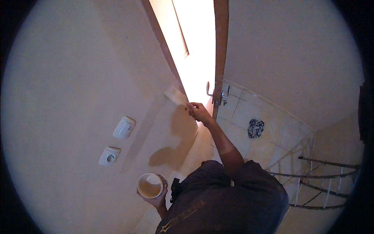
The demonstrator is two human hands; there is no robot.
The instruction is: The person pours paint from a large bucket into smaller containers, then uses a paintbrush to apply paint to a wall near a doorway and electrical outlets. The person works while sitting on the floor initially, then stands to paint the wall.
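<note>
My right hand (pixel 199 112) is closed on the handle of a wide, flat paintbrush (pixel 176 96) with pale bristles. The bristles lie at the pale wall (pixel 87 73), close beside the brown door frame (pixel 166 55). Lower down, my left hand (pixel 156 201) holds a round white tub (pixel 150 186) from beneath and the side, its open top facing up. Yellowish-brown liquid shows inside the tub. A darker, wet-looking strip runs down the wall below the brush, and the arm's shadow falls near it.
A white light switch (pixel 124 127) and a white socket (pixel 110 156) sit on the wall. Bright light comes through the doorway beside a door (pixel 221 44) with metal handles. A dark patterned cloth or mat (pixel 256 128) lies on the tiled floor. At right stands a metal rack (pixel 315 176).
</note>
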